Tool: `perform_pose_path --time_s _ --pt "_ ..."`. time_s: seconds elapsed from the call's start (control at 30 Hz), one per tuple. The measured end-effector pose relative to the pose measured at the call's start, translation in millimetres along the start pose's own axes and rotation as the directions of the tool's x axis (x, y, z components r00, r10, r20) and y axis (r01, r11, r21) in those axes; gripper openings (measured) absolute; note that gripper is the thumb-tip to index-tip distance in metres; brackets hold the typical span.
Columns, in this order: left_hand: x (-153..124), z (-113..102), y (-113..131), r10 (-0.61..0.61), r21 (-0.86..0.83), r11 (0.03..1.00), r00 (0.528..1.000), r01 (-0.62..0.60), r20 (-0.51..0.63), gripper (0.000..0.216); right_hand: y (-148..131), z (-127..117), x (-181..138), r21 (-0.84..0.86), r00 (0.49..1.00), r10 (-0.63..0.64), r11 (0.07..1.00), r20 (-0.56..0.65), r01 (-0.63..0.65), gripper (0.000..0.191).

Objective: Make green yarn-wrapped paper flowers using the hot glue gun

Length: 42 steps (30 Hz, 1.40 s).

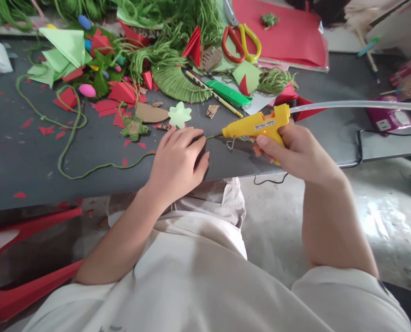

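My right hand (295, 145) is wrapped around the handle of a yellow hot glue gun (255, 127). A clear glue stick (350, 106) runs out of its back. The nozzle points left and touches or nearly touches the end of a green yarn strand (211, 136) on the table. My left hand (177, 157) lies palm down over the strand, fingers stretched out and thumb apart; its fingertips are close to the nozzle. The yarn (122, 165) comes out on the other side and loops leftward. A light green paper flower (180, 115) sits just above my left fingers.
On the dark table (28, 159) lie a yarn-wrapped star (134, 128), a half-round yarn-wrapped piece (177, 83), a green comb (228, 93), a pencil (219, 97), scissors (241, 44) and red paper scraps (122, 92). A red chair (32, 281) stands at lower left.
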<state>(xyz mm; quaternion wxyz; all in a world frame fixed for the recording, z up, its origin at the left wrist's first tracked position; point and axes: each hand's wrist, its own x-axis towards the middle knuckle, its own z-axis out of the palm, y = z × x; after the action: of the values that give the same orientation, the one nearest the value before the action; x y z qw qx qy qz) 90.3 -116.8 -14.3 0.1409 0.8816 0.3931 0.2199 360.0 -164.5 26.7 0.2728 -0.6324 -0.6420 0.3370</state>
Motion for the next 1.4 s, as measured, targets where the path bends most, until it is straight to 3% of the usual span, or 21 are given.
perform_pose_path --time_s 0.87,1.4 --pt "-0.7 0.9 -1.0 0.01 0.005 1.0 1.0 -0.01 -0.016 0.034 -0.4 -0.6 1.6 -0.018 1.0 -0.016 1.0 -0.003 0.016 0.053" --pt "-0.9 -1.4 0.0 0.005 0.012 1.0 1.0 -0.005 -0.006 0.035 3.1 -3.3 0.1 0.019 0.999 -0.042 0.999 -0.009 0.042 0.043"
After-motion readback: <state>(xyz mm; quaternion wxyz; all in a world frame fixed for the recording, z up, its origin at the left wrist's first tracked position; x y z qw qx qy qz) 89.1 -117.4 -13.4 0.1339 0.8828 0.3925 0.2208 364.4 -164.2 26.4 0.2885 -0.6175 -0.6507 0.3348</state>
